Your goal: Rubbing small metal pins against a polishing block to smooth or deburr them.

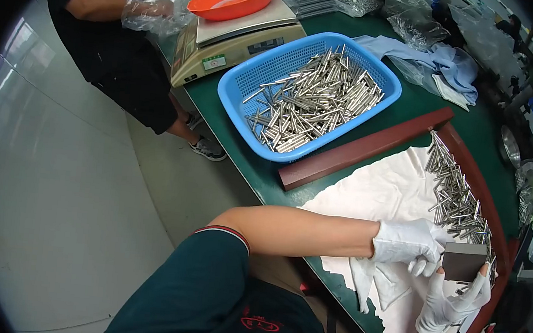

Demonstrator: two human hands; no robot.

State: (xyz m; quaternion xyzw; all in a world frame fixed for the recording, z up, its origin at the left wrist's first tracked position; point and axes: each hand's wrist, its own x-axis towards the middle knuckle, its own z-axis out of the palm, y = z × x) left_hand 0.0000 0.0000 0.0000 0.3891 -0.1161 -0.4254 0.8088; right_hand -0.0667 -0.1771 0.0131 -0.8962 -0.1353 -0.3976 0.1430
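My right hand [452, 306], in a white glove with bare thumb and fingertip, grips a flat grey rectangular block [464, 262] by its sides. Just left of the block is my gloved left hand [412, 243], its fingers curled together close to the block's edge. Whatever those fingers hold, if anything, is hidden. Beyond both hands, a long pile of thin metal pins [459, 198] lies along the edge of a white cloth [366, 195], partly covered by the block.
Reddish-brown bars [364, 148] border the cloth on the green table [249, 174]. A blue plastic basket [228, 98] full of metal pins stands farther back. Behind it, an orange tray [234, 0] rests on a scale [243, 39]. Another person [109, 36] stands at the far left.
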